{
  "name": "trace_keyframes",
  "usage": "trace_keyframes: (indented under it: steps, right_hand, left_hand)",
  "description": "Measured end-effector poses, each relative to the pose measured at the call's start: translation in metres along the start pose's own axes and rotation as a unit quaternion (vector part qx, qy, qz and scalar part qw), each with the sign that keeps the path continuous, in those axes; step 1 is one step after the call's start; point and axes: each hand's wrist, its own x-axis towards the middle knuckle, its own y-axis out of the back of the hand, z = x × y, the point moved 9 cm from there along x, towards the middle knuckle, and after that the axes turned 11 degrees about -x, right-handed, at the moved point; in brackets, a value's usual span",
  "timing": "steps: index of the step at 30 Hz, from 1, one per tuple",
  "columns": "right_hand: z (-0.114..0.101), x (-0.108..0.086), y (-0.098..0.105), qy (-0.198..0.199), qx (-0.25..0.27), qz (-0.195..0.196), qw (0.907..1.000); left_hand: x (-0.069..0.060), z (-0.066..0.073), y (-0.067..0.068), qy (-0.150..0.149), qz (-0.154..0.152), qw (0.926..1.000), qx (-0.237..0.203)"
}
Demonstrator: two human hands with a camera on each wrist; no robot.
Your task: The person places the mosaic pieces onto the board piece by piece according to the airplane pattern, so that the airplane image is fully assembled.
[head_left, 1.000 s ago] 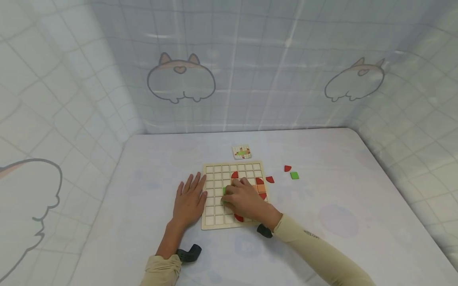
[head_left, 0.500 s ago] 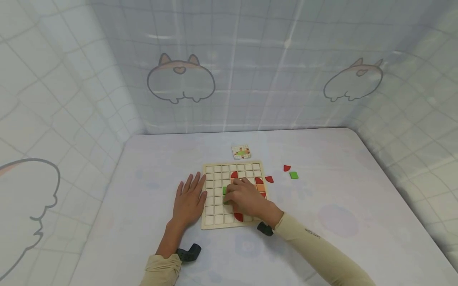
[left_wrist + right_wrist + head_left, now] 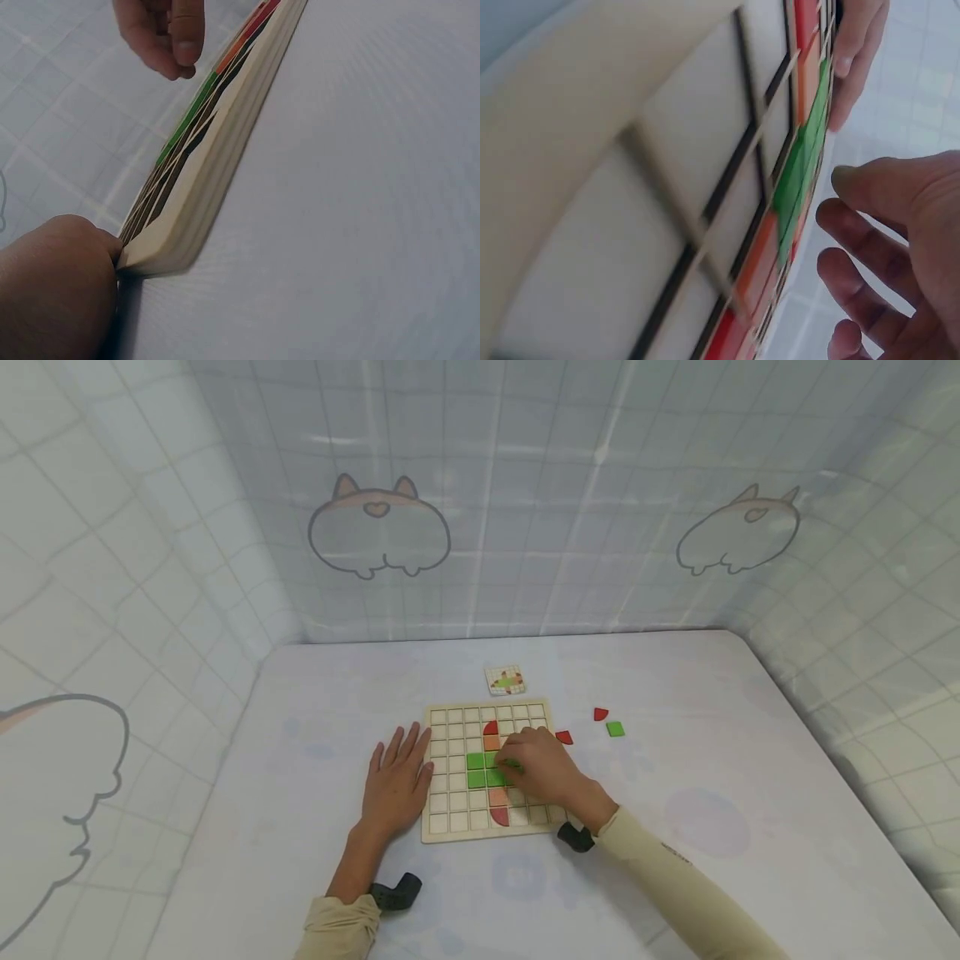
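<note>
A wooden grid board lies on the table. Green square tiles form a block near its middle, with an orange tile and a red quarter-circle tile on the near side. Over the right part of the board is my right hand, fingers loosely bent and hiding some tiles. The right wrist view shows its thumb and fingertips apart, holding nothing. My left hand rests with straight fingers along the board's left edge, thumb touching it.
Behind the board lies a small pattern card. Two loose red quarter-circle tiles and a loose green square are on the table to the right. Printed cloth walls stand behind and at both sides.
My right hand has come off the green tiles and moved right, uncovering them and the orange tile on the near side. My left hand has stayed in place.
</note>
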Motion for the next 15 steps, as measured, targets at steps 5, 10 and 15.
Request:
trace_keyframes:
  steps: [5,10,15]
  right_hand:
    - [0.025,-0.011,0.003,-0.049,-0.022,0.005,0.9986]
    - [0.055,-0.029,0.011,-0.128,-0.033,0.028,0.9908]
    - [0.082,-0.051,0.015,-0.218,-0.043,0.031,0.9746]
  left_hand:
    - [0.0,-0.001,0.0,0.001,-0.002,1.0,0.001]
    - [0.0,-0.001,-0.002,0.001,-0.003,1.0,0.001]
    - [-0.001,-0.001,-0.002,0.002,-0.001,1.0,0.002]
